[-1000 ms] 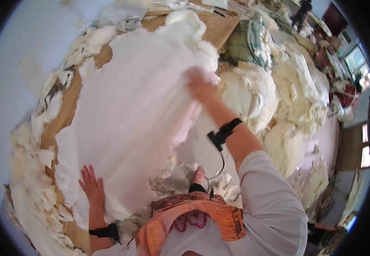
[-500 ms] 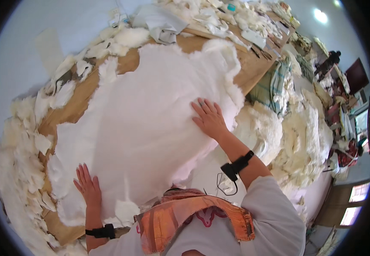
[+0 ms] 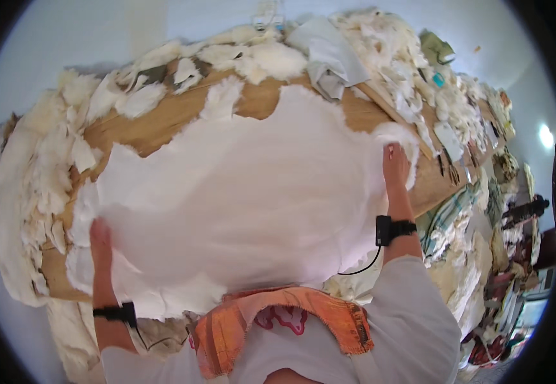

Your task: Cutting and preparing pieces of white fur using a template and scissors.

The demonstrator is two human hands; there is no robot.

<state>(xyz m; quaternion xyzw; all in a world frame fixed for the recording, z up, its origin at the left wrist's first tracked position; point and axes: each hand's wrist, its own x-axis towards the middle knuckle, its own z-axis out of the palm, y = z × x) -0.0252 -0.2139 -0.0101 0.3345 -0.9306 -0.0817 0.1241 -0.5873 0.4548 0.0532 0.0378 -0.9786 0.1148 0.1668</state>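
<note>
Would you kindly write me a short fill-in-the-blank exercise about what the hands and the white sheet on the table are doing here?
1. Both hands rest on a large sheet of fleece whose colour is ____.
2. The right hand lies flat near the sheet's ____ edge.
3. The left hand presses the sheet's ____ edge.
4. The sheet lies on a table made of ____.

Missing words: white; right; left; wood

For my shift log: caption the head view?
Both hands, left hand and right hand, press flat on a white fleece sheet on a wooden table.
</note>
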